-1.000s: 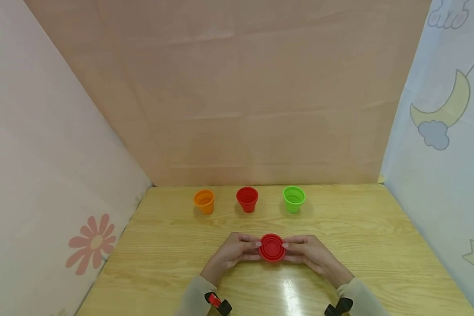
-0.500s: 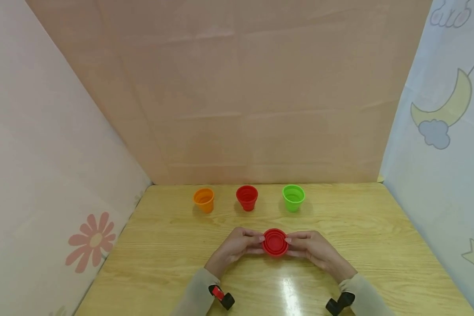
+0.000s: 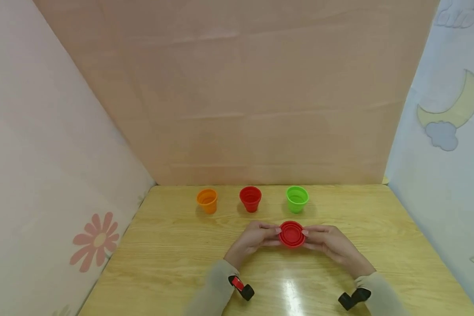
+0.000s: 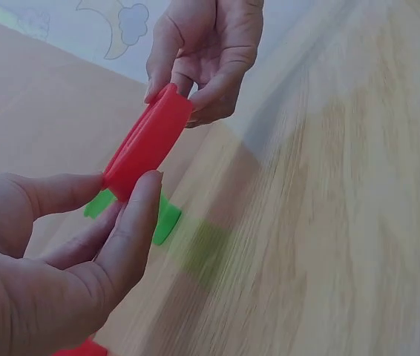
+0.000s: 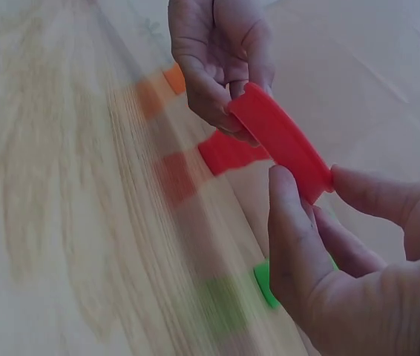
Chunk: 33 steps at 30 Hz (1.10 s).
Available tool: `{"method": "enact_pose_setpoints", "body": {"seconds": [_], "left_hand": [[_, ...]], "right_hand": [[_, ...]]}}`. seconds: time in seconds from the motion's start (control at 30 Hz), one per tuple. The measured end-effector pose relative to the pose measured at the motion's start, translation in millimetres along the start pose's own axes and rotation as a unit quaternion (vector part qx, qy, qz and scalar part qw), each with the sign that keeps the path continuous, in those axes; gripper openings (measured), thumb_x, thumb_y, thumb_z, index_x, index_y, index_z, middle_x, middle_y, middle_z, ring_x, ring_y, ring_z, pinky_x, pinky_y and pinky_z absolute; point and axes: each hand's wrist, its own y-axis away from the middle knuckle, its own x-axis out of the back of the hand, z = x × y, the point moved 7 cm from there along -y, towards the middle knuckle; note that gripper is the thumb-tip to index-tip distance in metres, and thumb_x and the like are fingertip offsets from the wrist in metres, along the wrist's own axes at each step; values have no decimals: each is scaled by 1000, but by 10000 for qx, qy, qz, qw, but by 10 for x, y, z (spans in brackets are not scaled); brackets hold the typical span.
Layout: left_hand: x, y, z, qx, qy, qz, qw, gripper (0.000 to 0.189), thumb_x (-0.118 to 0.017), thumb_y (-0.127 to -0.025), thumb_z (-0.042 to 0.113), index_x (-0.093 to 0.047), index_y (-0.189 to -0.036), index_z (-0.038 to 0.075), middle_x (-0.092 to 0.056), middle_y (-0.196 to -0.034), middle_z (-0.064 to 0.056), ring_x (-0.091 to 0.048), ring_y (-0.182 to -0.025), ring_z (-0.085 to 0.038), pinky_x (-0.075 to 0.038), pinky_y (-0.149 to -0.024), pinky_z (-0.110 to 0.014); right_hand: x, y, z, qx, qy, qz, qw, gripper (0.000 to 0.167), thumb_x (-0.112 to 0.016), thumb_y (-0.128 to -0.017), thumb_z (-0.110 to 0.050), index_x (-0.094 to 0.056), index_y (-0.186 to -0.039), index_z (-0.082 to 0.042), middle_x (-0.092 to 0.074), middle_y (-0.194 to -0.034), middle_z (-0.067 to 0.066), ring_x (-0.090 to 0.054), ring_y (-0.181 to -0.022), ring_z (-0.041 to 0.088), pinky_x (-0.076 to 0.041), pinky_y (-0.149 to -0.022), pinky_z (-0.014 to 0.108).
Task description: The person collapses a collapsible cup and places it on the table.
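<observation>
Both hands hold a flattened red collapsible cup [image 3: 292, 234] above the table, its ringed inside facing the head camera. My left hand [image 3: 256, 239] pinches its left edge, thumb on the rim and fingers beneath. On the opposite edge my right hand [image 3: 332, 243] pinches it the same way. From the left wrist view the folded cup [image 4: 149, 141] appears as a thin tilted disc between the two hands. Beyond them, an orange cup [image 3: 207, 201], a standing red cup [image 3: 250, 199] and a green cup [image 3: 297, 199] form a row, all unfolded and upright.
The wooden table [image 3: 162, 254] meets a brown backdrop [image 3: 260, 109] behind the row of cups. White patterned panels flank it, a left panel [image 3: 43, 153] with a flower and a right panel [image 3: 438, 188] with a moon. Black straps with small devices sit on both wrists.
Both hands have carried the flattened red cup to the right and farther from the body, toward the green cup. Their pinch on it stays the same. The head view has shifted slightly.
</observation>
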Motion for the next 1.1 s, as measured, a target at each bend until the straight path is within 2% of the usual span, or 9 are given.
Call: {"method": "enact_pose_setpoints", "body": {"seconds": [0.17,0.43,0.57,0.87,1.0,1.1], "left_hand": [[-185,-119,-8,-30,211,76,9997,24,-72,-98,4,-75,-119,-6,-77,-114,-16,-79,-96,-23,-65,-89,-39],[-513,-303,-75,-18,483,453,9978,17,-72,-97,0,-77,-111,-7,-78,-109,-15,-78,-99,-27,-66,-89,-42],[-685,-413,-89,-55,592,572,9966,15,-72,-96,0,-78,-109,-7,-79,-106,-16,-78,-99,-28,-66,-88,-42],[-1014,-656,2,-162,464,1000,9938,10,-74,-95,-1,-79,-101,-5,-80,-95,-18,-79,-90,-26,-67,-83,-40],[-1198,-788,18,-215,486,1100,9925,7,-72,-94,-3,-79,-96,-5,-79,-90,-17,-80,-87,-28,-68,-80,-40],[-1282,-867,10,-193,483,1227,9911,7,-72,-94,-4,-78,-93,-4,-78,-88,-15,-80,-86,-29,-68,-79,-40]], "right_hand": [[200,74,-82,-59,-59,66,9999,25,-57,-107,-4,-76,-123,-7,-79,-117,-1,-76,-109,15,-62,-99,36],[506,183,-176,72,-324,-353,9988,35,-47,-109,2,-77,-123,-11,-78,-122,1,-76,-113,17,-61,-100,36],[699,247,-192,40,-366,-295,9989,39,-45,-110,2,-78,-119,-15,-78,-121,-1,-76,-112,16,-61,-99,36],[1023,347,-307,143,-596,-383,9974,42,-40,-111,3,-78,-121,-12,-78,-122,0,-76,-113,16,-61,-100,35],[1211,400,-375,108,-679,-377,9969,44,-38,-111,4,-79,-120,-11,-78,-122,0,-76,-113,15,-61,-99,33],[1326,401,-392,16,-727,-365,9967,44,-37,-112,3,-79,-120,-9,-77,-122,1,-75,-113,15,-61,-100,33]]}}
